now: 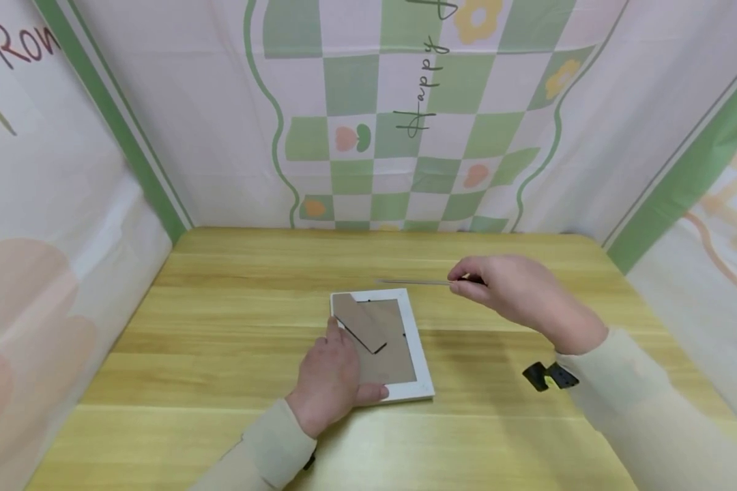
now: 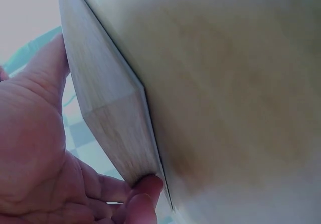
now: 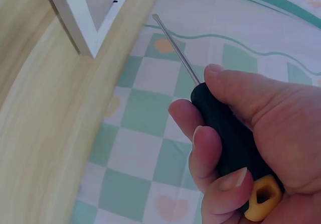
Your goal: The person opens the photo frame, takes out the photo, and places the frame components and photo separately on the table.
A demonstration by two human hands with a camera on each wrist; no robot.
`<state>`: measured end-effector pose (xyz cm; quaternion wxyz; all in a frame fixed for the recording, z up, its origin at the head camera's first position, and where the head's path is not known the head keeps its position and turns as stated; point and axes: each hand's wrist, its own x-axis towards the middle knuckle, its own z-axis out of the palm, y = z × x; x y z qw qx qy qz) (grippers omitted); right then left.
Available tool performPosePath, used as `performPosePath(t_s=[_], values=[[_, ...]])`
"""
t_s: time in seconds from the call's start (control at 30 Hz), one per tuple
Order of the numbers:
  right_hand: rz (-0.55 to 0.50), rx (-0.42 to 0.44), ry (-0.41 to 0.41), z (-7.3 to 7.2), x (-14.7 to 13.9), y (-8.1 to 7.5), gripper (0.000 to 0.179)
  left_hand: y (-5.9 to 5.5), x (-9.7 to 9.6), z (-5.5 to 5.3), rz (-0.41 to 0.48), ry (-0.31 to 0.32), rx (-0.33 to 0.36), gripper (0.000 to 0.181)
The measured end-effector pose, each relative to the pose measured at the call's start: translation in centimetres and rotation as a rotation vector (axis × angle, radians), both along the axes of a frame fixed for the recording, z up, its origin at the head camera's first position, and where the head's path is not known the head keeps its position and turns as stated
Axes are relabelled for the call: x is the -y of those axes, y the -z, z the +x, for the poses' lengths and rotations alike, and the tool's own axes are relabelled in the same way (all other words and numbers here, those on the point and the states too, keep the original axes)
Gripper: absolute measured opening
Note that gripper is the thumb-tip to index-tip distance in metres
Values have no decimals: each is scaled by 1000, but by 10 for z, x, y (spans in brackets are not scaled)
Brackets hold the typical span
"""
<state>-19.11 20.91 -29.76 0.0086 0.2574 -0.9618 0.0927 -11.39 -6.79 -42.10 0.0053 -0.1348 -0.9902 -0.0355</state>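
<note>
A white picture frame (image 1: 419, 368) lies back side up on the table, its brown backing board (image 1: 388, 368) showing. A brown stand leg (image 1: 359, 320) slants across that board, with a dark end piece. My left hand (image 1: 328, 378) holds the frame at its near left corner, index finger along the left side and thumb on the near edge. Up close, the left wrist view shows fingers (image 2: 145, 199) curled at the frame's side. My right hand (image 1: 510, 290) grips a screwdriver (image 3: 225, 133) by its dark handle with a yellow end. Its thin metal shaft points left, above the frame's far edge.
The wooden table (image 1: 221, 327) is bounded by a green-and-white checked cloth (image 1: 399, 136) at the back and pale printed cloths at both sides. A black strap piece (image 1: 551, 376) hangs at the right sleeve.
</note>
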Motion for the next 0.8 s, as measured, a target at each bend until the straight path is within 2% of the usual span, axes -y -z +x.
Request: performPosePath(t_s=[0.17,0.37,0.53,0.73,0.8], values=[[-10,3,27,5,1,3,24,-1,0,2,64,-5,23,120],[-15,-5,37,9,1,5,24,-1,1,5,218,-35,78,120],[-23,-20,37,10,1,6,23,-2,1,6,308,-45,160,122],[-36,-34,33,11,0,7,21,-8,6,6,327,-8,232,117],[-41,-40,30,11,0,8,21,-10,11,4,296,13,228,112]])
